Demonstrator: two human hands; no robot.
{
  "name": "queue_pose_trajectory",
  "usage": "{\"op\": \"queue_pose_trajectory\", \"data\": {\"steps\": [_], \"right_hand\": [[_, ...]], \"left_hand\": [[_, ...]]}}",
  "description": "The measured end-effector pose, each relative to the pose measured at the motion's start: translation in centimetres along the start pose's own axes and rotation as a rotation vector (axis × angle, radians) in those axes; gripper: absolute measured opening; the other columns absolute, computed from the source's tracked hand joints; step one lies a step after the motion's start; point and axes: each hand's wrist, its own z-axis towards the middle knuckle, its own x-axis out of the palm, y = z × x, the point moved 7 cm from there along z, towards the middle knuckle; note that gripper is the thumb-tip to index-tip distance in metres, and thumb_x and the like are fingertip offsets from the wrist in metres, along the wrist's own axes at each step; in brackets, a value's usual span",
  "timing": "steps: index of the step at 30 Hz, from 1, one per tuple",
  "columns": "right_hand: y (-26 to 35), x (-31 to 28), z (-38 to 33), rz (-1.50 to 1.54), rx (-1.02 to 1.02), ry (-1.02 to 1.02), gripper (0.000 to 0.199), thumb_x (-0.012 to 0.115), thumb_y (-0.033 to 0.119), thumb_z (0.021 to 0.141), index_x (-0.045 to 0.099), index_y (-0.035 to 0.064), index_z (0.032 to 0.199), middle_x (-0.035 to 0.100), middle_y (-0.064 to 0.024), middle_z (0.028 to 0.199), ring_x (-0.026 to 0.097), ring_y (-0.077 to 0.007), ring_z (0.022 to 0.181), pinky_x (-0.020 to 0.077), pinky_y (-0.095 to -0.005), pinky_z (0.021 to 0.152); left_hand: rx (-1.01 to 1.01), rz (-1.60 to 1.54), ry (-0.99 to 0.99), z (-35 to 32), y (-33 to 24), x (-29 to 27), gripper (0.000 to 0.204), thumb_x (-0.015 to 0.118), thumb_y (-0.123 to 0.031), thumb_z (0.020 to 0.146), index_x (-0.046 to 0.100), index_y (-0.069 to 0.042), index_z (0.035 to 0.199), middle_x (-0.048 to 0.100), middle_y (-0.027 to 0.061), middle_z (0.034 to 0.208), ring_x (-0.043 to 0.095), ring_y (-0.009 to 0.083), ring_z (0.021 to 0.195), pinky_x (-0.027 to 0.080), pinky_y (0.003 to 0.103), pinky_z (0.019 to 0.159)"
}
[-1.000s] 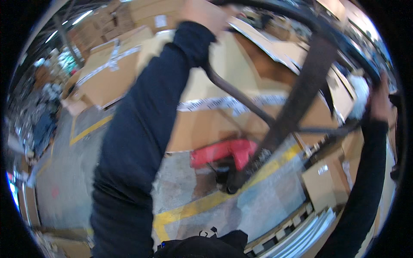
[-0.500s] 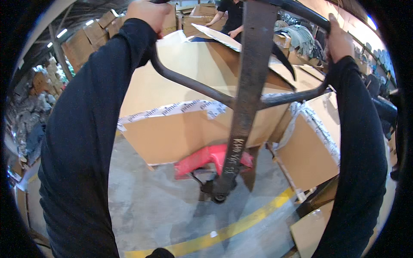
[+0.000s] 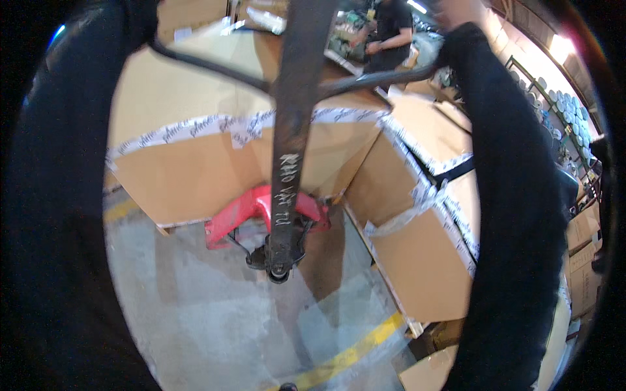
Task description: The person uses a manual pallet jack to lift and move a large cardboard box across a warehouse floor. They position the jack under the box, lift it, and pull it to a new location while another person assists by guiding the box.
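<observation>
A pallet jack stands in front of me, its dark metal handle (image 3: 297,124) rising from a red base (image 3: 238,212) on the floor. The handle's loop spreads to both sides near the top. At the upper right edge, my right hand (image 3: 460,12) is blurred and partly cut off, closed at the loop's right side. My left sleeve (image 3: 62,195) reaches the loop's left end; the left hand itself lies beyond the picture. Just behind the red base is a large cardboard box (image 3: 195,179) with white printed tape along its edge.
More taped cardboard boxes (image 3: 420,260) stand at the right on a wooden pallet (image 3: 414,328). A yellow line (image 3: 352,352) crosses the grey floor (image 3: 195,313). Beyond the boxes stands another person (image 3: 391,32) in dark clothes. Shelving with round pale-blue items (image 3: 574,117) is at the far right.
The pallet jack handle and red base have shifted left in view, and the right-hand boxes show more. My hands have risen toward the top edge, the left one out of sight.
</observation>
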Motion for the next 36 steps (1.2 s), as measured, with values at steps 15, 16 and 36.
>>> {"op": "queue_pose_trajectory", "data": {"steps": [15,16,36], "right_hand": [[-8.5,17.7,6.6,0.052,0.416,-0.103,0.06,0.046,0.052,0.093,0.064,-0.0032,0.081,0.061,-0.0293,0.083,0.058,-0.0467,0.082,0.0447,-0.0471,0.075],[-9.4,18.5,6.8,0.082,0.453,-0.111,0.059,0.048,0.052,0.092,0.065,-0.0033,0.08,0.061,-0.0279,0.079,0.06,-0.0427,0.078,0.0453,-0.0459,0.074],[-21.2,31.6,15.5,-0.113,0.52,-0.118,0.044,0.055,0.048,0.089,0.071,0.0073,0.09,0.067,-0.0198,0.076,0.065,-0.0344,0.076,0.0499,-0.042,0.073]], "left_hand": [[-1.323,-0.936,0.744,-5.6,-2.7,21.6,0.025,0.071,-0.023,0.074,0.073,-0.006,0.092,0.068,0.0217,0.086,0.067,0.0355,0.086,0.052,0.042,0.079],[-1.289,-0.831,0.596,-4.7,-2.3,22.3,0.024,0.07,-0.024,0.075,0.073,-0.007,0.091,0.068,0.0215,0.086,0.067,0.0358,0.086,0.052,0.042,0.079],[-1.07,-1.326,0.809,-2.9,-15.4,57.2,0.029,0.057,-0.025,0.092,0.069,0.0,0.099,0.07,0.0141,0.09,0.067,0.018,0.075,0.055,0.033,0.065]]}}
